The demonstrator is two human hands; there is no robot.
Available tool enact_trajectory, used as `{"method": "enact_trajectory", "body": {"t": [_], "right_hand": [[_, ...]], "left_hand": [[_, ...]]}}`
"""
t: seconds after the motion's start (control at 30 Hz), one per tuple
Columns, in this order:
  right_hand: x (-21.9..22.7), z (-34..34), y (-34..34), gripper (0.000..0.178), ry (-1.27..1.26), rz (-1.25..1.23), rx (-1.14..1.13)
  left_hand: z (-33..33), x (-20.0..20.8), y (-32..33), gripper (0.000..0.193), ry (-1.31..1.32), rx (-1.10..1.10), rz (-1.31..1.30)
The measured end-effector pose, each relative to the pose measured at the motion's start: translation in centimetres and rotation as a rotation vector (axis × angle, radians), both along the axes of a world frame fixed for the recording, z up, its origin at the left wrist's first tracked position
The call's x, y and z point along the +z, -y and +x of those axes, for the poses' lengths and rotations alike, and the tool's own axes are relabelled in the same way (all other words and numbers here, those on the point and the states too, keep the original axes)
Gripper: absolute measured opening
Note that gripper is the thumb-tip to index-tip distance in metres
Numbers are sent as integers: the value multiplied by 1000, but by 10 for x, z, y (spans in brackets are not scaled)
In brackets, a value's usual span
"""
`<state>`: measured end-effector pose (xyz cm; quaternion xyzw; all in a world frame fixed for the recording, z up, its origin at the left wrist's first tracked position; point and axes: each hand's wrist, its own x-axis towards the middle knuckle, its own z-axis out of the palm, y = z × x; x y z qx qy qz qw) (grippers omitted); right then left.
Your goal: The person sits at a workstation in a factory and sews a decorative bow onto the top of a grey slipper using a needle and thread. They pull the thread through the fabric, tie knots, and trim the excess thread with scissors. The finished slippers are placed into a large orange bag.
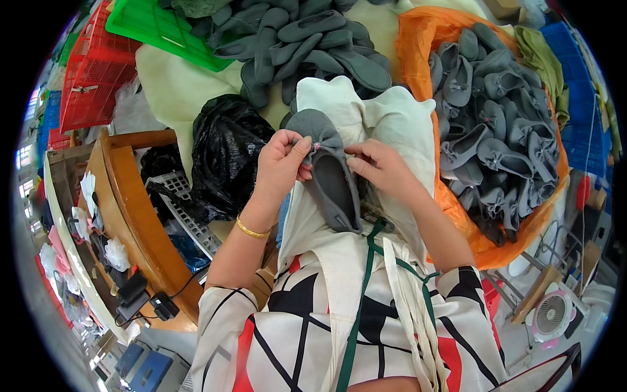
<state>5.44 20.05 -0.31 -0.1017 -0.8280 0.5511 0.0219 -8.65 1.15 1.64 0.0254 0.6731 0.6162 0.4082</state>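
A grey fabric slipper [334, 186] lies over my lap, toe away from me and its dark insole facing up. A small pink-and-red ornament [317, 146] sits at the front of its opening. My left hand [282, 163] is closed on the slipper's left side, thumb and forefinger pinched beside the ornament. Across from it, my right hand [382, 168] is closed on the opening's right edge, thumb toward me. Whether thread or a needle is between my fingers is too small to tell. A whitish cloth apron [405, 130] covers my knees under the slipper.
Ahead lies a heap of grey slippers [313, 52] beside a green crate [163, 29]. An orange bag [418, 39] full of bow-trimmed slippers stands at the right. A black plastic bag [228, 157] and wooden desk [140, 228] are at the left, a small fan [552, 312] at the lower right.
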Motion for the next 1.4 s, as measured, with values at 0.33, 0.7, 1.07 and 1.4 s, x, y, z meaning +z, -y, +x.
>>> {"method": "enact_trajectory", "body": {"t": [0.33, 0.7, 1.07, 1.4], "right_hand": [[-5, -14, -12, 23, -61, 654, 14], [21, -48, 32, 35, -197, -1669, -569], [13, 22, 34, 37, -291, -1639, -549], [39, 108, -4, 8, -213, 355, -478]], "left_hand": [[1, -1, -1, 18, -24, 32, 10], [6, 0, -2, 16, -111, 90, 12], [6, -30, -3, 17, -161, 63, 68], [11, 3, -3, 10, -1430, -215, -314]]}}
